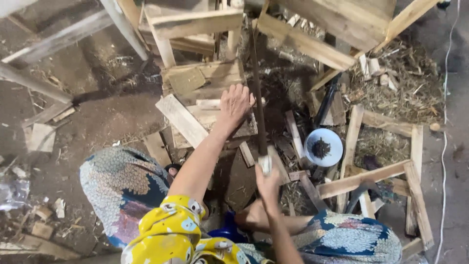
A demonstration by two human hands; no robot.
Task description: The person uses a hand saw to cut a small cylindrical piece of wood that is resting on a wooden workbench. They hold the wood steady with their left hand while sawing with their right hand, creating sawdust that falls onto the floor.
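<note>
Nearby, white bowl, dark bits inside.

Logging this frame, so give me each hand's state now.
Left hand: open, palm down on the wooden piece.
Right hand: shut around the pale handle of a long dark blade.

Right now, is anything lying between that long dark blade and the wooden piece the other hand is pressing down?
Nothing visible does. The right hand holds the long dark blade by its pale handle, just beside the left hand, which lies flat on the wooden piece. Loose scraps lie around, none between them.
</note>
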